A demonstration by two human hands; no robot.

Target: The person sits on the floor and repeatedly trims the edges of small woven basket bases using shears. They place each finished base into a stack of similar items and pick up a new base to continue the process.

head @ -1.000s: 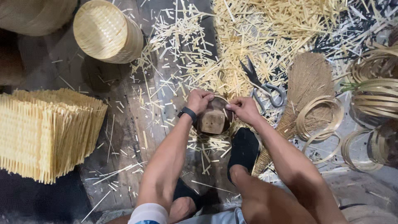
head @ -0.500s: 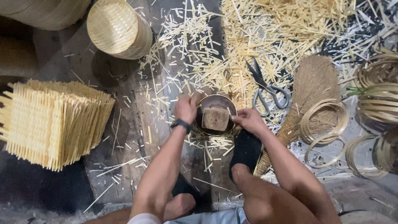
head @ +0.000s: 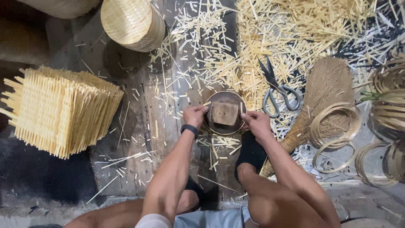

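Observation:
A round brown mould with a square wooden block in its middle (head: 224, 113) rests on the plank floor, ringed by a thin bamboo hoop. My left hand (head: 195, 116), with a dark band on its wrist, grips the ring's left edge. My right hand (head: 255, 124) grips its right edge. Both hands hold the round piece from opposite sides. My knees and a black-socked foot (head: 249, 153) are just below it.
Grey scissors (head: 276, 89) lie to the right of the mould among scattered bamboo slivers. A straw broom (head: 320, 97) and loose bamboo hoops (head: 335, 126) lie further right. A stack of woven bamboo mats (head: 63, 110) stands at left, a woven basket (head: 133, 22) at top.
The view has shifted so the scene sits lower and further right. My hands have moved from the top of the round mould to its left and right sides.

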